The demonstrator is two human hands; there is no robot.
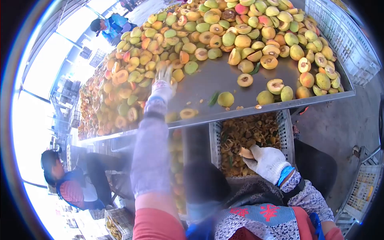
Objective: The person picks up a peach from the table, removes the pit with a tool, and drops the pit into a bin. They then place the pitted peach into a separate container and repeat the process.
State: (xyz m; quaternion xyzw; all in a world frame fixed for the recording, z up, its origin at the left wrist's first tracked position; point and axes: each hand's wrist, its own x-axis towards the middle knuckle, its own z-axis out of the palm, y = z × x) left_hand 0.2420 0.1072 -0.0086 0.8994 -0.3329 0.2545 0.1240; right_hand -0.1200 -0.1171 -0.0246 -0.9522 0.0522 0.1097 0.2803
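Observation:
My left hand (165, 82), in a white glove, reaches over the metal table (200, 88) to the edge of a large heap of halved and whole peach-like fruit (172, 44). It is smeared by motion, so whether it grips a fruit is unclear. My right hand (269, 161), in a white knit glove, is closed around a wooden-looking handle (245, 153) over a crate (286, 132) filled with brownish pits or scraps (248, 132). Whatever the handle belongs to is hidden by the glove.
Loose fruit halves (245, 80) lie near the table's front edge. White crates (344, 40) stand at the back right, another crate (364, 196) at the lower right. One person (72, 184) sits at the left; another (112, 27) is beyond the heap.

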